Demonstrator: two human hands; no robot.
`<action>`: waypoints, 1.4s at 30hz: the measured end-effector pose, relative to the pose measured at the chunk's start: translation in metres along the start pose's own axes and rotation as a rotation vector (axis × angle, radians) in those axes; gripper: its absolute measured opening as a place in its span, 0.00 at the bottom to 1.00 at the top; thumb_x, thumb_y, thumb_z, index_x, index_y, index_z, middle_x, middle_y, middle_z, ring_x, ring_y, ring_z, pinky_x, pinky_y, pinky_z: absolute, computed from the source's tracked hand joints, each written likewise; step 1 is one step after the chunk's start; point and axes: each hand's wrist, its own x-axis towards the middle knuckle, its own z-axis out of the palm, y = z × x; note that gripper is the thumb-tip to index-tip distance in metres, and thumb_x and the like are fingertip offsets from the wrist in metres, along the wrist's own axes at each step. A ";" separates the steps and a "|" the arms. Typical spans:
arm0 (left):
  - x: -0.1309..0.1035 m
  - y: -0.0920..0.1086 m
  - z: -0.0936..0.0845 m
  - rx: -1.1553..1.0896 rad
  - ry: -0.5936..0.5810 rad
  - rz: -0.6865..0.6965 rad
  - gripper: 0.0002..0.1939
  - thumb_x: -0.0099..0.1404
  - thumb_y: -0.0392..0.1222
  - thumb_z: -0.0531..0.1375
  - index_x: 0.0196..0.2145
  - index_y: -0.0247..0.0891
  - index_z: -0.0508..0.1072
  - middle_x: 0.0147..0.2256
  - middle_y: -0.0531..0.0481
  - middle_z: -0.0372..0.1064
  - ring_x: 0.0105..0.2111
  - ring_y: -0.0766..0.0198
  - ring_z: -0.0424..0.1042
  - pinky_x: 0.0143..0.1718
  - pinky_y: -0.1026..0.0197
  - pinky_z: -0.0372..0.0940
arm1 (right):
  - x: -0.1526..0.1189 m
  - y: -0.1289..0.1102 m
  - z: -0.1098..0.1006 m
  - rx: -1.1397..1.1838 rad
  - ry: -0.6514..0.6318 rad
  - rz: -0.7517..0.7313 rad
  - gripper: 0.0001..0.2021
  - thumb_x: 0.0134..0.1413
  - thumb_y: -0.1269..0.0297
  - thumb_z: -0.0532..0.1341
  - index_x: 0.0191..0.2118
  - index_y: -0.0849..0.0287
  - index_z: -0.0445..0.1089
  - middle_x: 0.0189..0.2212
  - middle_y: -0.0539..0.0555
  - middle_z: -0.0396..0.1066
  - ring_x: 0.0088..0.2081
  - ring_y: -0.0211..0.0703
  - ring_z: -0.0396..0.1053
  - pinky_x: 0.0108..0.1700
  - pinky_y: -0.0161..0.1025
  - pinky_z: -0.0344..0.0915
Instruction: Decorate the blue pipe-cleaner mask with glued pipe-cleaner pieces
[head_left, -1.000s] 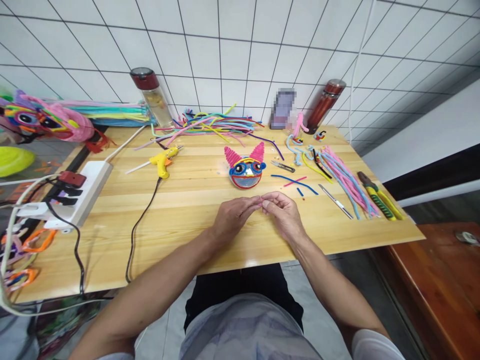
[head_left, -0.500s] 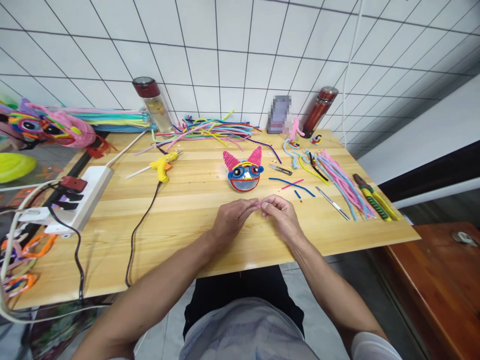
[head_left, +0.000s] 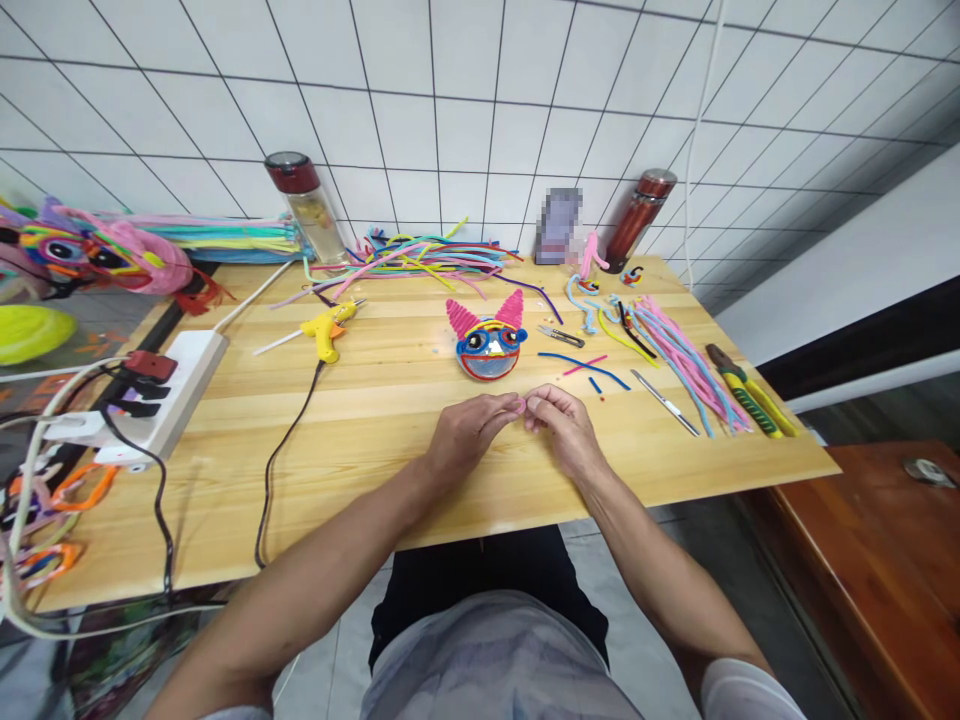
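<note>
Between my fingertips is a small pink piece (head_left: 520, 405), curled and mostly hidden. My left hand (head_left: 472, 428) pinches it from the left, fingers pressed together. From the right, my right hand (head_left: 561, 425) closes thumb and forefinger on its other side. Just beyond my hands a mask-like face (head_left: 487, 350) lies on the wooden table (head_left: 360, 440); it has pink pointed ears, blue-ringed eyes and a red-edged mouth. To its right are small black snips (head_left: 562, 337), a blue stem (head_left: 585, 369) and a crossing pink stem.
A yellow glue gun (head_left: 325, 332) with a trailing cord lies left, near a white power strip (head_left: 169, 400). Pliers (head_left: 750, 395), a craft knife (head_left: 665, 402) and pink and blue stems (head_left: 686, 365) lie right. Two bottles, a phone and a stem pile line the wall.
The pink piece now shows more as a small curl between my fingers, and my fingertips have parted slightly. The rest of the table looks the same.
</note>
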 end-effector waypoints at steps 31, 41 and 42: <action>0.036 -0.055 -0.025 -0.467 0.091 -0.855 0.58 0.45 0.58 0.80 0.67 0.45 0.61 0.72 0.34 0.55 0.71 0.37 0.60 0.67 0.38 0.63 | 0.004 -0.007 -0.004 0.058 0.046 -0.020 0.09 0.45 0.56 0.69 0.27 0.56 0.76 0.19 0.46 0.67 0.23 0.36 0.59 0.29 0.38 0.55; 0.059 -0.066 -0.016 -0.437 -0.039 -0.677 0.51 0.44 0.55 0.81 0.60 0.40 0.64 0.56 0.40 0.75 0.54 0.47 0.77 0.61 0.43 0.70 | 0.006 -0.017 -0.011 -0.054 0.099 -0.091 0.12 0.46 0.52 0.68 0.27 0.57 0.75 0.19 0.45 0.64 0.24 0.37 0.58 0.30 0.37 0.55; 0.058 -0.064 -0.013 -0.395 -0.023 -0.661 0.49 0.44 0.55 0.81 0.58 0.40 0.64 0.56 0.40 0.75 0.54 0.48 0.77 0.60 0.44 0.70 | 0.006 -0.022 -0.011 -0.095 0.108 -0.110 0.13 0.46 0.52 0.68 0.27 0.57 0.75 0.19 0.45 0.64 0.24 0.37 0.58 0.30 0.37 0.55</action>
